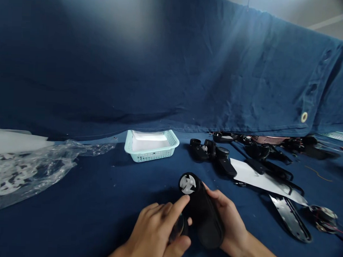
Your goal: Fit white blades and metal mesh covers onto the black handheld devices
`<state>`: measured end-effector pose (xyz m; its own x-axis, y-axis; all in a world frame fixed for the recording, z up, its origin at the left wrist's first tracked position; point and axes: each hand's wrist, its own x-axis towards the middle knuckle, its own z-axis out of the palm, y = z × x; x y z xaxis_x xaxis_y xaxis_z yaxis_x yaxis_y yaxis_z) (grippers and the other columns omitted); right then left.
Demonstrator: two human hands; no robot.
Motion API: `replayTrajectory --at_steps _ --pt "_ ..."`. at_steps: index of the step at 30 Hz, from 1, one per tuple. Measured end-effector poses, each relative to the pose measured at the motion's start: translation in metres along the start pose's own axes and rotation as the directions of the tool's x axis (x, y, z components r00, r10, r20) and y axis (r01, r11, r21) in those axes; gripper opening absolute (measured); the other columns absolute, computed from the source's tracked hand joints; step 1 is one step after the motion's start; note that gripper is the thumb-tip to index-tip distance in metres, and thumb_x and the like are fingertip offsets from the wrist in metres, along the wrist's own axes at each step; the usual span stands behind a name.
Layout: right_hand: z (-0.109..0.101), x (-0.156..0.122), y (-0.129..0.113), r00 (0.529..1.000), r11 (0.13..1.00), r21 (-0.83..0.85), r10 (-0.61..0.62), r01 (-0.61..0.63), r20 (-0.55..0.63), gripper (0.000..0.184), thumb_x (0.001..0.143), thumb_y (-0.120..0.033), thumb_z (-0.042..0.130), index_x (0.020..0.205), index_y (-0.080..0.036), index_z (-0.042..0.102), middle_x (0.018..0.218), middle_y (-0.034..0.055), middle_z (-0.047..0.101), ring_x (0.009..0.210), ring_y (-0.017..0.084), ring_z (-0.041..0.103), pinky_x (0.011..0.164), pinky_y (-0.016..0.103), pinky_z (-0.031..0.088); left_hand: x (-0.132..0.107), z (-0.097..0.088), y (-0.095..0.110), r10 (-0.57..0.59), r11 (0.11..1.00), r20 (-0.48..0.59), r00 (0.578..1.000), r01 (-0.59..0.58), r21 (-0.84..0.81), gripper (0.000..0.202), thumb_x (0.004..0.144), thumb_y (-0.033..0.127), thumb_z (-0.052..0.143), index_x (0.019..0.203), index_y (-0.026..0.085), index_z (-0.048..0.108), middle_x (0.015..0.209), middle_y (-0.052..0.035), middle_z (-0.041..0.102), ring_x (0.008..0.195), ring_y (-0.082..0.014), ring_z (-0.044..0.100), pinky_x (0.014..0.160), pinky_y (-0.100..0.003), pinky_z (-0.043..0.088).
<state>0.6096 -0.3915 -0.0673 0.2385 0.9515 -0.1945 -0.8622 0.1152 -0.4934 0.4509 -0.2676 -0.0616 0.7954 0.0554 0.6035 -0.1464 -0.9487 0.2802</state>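
My right hand [230, 222] is wrapped around a long black plastic housing [204, 217] with rounded ends. At its upper end sits a round white insert [187, 184] split into segments by dark gaps. The index finger of my left hand [155, 230] reaches to the lower rim of that insert. Between the left thumb and the curled fingers is a dark round part [179, 228], mostly covered by the hand. Whether this round part is joined to the housing, I cannot tell.
A light green basket [151, 155] with white lining stands ahead. On the left lies a clear plastic bag [52, 176] of white pieces. Black housings [224, 161], a white sheet [254, 177] and a coil-like part [323, 218] spread rightward. A blue cloth curtain [162, 67] hangs behind.
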Motion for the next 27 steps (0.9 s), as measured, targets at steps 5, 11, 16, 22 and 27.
replayTrajectory --at_steps 5,11,16,22,27 --pt "-0.002 -0.003 -0.001 0.998 0.998 0.067 0.002 -0.006 0.056 0.047 0.084 -0.019 0.047 0.129 -0.029 0.056 0.097 0.0026 0.074 0.074 0.019 0.070 0.078 0.034 0.052 -0.002 0.001 0.001 -0.019 1.000 0.039 0.999 0.019 0.005 0.067 0.094 0.066 0.011 0.139 0.021 0.030 0.089 -0.0051 0.075 0.071 -0.0263 0.072 0.057 -0.045 0.058" --pt "0.001 -0.003 -0.003 0.994 0.998 0.062 0.023 -0.030 0.109 0.059 0.074 -0.012 0.046 0.130 -0.026 0.056 0.102 0.0037 0.073 0.080 0.021 0.070 0.086 0.039 0.049 -0.006 0.002 -0.002 -0.010 0.999 -0.010 1.000 0.010 0.045 0.070 0.093 0.068 0.012 0.138 0.018 0.031 0.091 -0.0094 0.075 0.078 -0.0285 0.073 0.061 -0.048 0.060" --pt "0.005 -0.002 -0.004 0.994 0.998 0.057 0.012 -0.018 0.108 0.067 0.071 -0.012 0.047 0.135 -0.028 0.049 0.109 0.0049 0.071 0.088 0.023 0.068 0.085 0.040 0.050 -0.007 0.004 -0.001 0.007 0.995 -0.046 0.999 -0.002 0.096 0.072 0.092 0.069 0.011 0.135 0.016 0.035 0.094 -0.0126 0.075 0.081 -0.0293 0.073 0.063 -0.048 0.061" --pt "0.009 -0.004 -0.006 0.995 0.999 -0.043 0.013 -0.008 0.103 0.073 0.069 -0.017 0.045 0.142 -0.024 0.038 0.107 0.0107 0.071 0.088 0.030 0.069 0.075 0.044 0.052 -0.016 0.007 -0.007 -0.003 0.998 -0.123 0.992 0.011 0.067 0.065 0.093 0.063 0.020 0.138 0.019 0.036 0.100 -0.0111 0.073 0.086 -0.0274 0.072 0.072 -0.049 0.059" --pt "0.003 -0.006 -0.007 0.996 0.992 -0.123 0.032 -0.021 0.083 0.074 0.070 -0.022 0.044 0.143 -0.026 0.036 0.105 0.0098 0.072 0.064 0.030 0.072 0.061 0.037 0.050 -0.023 0.008 -0.016 -0.021 0.998 -0.212 0.977 0.032 0.046 0.060 0.093 0.057 0.025 0.137 0.019 0.037 0.099 -0.0113 0.071 0.085 -0.0276 0.071 0.073 -0.051 0.058"
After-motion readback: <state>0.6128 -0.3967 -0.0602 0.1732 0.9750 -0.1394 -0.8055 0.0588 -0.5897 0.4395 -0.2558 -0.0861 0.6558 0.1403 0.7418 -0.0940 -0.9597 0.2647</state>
